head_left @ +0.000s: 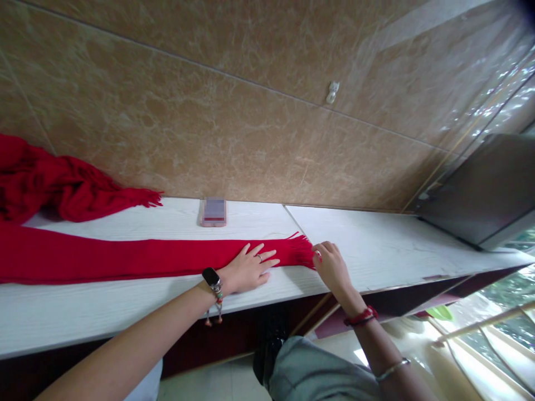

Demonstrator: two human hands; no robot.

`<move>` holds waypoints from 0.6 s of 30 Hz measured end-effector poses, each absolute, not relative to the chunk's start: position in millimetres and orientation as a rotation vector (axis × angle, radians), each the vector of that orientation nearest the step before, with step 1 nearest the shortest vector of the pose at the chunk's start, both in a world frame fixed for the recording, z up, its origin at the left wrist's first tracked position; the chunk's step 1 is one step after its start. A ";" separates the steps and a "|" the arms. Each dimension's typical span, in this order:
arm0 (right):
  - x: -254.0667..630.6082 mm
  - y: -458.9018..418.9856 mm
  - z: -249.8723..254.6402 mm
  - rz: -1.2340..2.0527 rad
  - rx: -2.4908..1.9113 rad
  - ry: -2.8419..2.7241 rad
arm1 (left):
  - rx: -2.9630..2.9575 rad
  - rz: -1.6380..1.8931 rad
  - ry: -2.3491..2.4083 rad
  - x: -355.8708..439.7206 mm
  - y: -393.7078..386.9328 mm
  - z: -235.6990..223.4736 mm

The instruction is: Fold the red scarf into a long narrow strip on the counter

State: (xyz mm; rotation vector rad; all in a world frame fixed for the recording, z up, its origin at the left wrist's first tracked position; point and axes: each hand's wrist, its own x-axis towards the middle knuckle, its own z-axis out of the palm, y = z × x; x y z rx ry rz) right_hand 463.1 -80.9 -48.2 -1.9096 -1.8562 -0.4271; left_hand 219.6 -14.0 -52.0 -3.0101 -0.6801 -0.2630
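Note:
A long red scarf [137, 259] lies stretched along the white counter, folded into a narrow strip, with a fringe [298, 250] at its right end. My left hand [247, 269] rests flat on the scarf near that end, fingers spread. At the tip of the fringe, my right hand [332, 267] has its fingers curled together, closed on the ends of the strands. A smartwatch and beaded bracelet are on my left wrist; a red band circles the right one.
Against the tiled wall [175, 122], a second red scarf [79, 189] lies bunched at the left. A phone [214, 213] sits on the white counter [259, 218] behind the strip. At the far right stands a dark grey box-shaped object [480, 189], beside a railing.

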 end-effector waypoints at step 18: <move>468.6 -73.2 -47.6 -0.351 -1.816 -1.837 | -3.020 -0.257 -0.696 220.1 -14.9 -49.9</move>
